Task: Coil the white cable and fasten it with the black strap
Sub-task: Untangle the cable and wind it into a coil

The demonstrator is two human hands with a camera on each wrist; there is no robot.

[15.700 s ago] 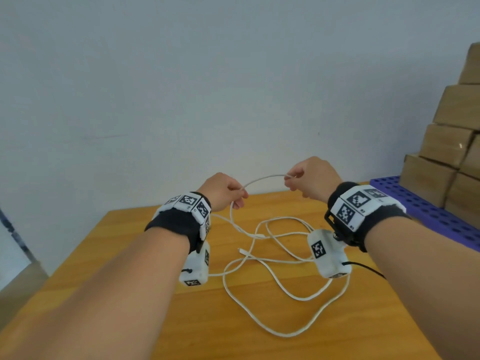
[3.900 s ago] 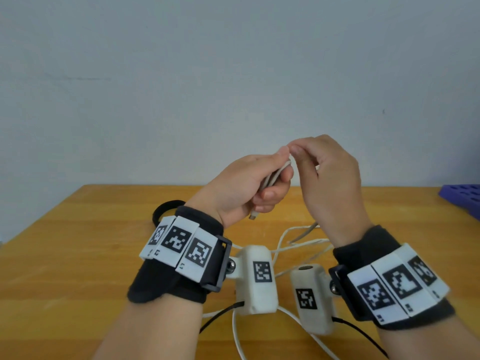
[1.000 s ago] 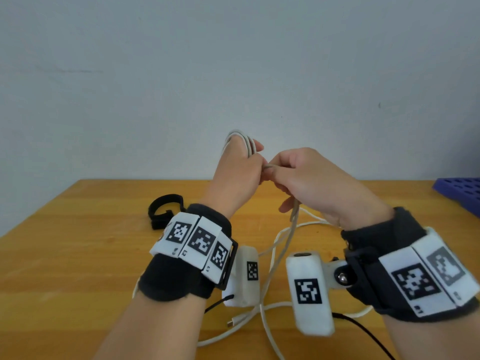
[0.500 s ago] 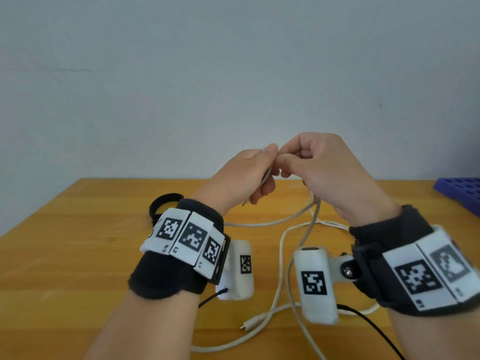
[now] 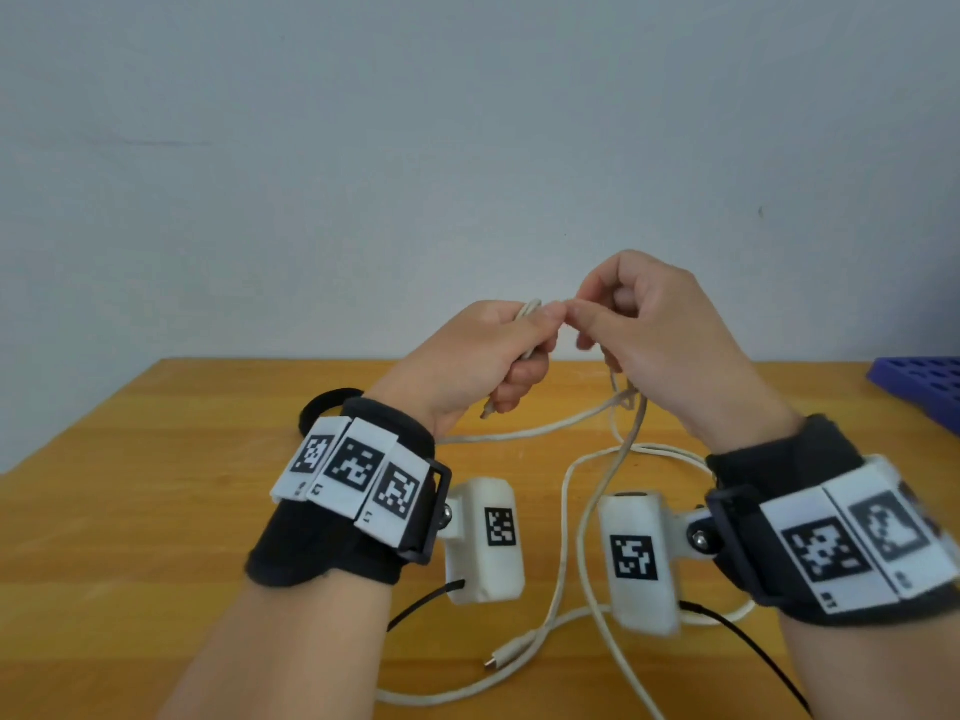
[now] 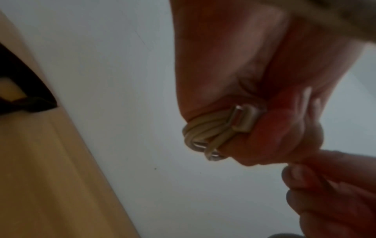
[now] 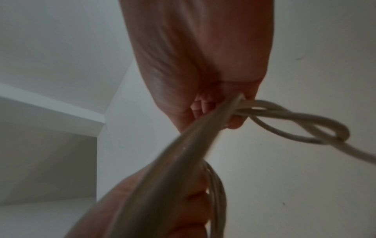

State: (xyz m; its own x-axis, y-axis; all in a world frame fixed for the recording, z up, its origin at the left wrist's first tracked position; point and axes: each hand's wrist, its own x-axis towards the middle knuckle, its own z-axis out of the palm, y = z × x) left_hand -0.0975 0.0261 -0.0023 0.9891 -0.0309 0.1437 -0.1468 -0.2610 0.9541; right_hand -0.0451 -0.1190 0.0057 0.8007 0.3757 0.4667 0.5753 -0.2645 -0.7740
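Above a wooden table (image 5: 156, 511), the left hand (image 5: 478, 361) grips several loops of white cable (image 6: 205, 130). The right hand (image 5: 660, 340) pinches a loose strand beside it. The black strap (image 5: 324, 402) lies near the table's far left edge.

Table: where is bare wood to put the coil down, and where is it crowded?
Bare wood on the table lies left of the left hand, nearer than the black strap. Between the wrists it is crowded: loose white cable loops there.
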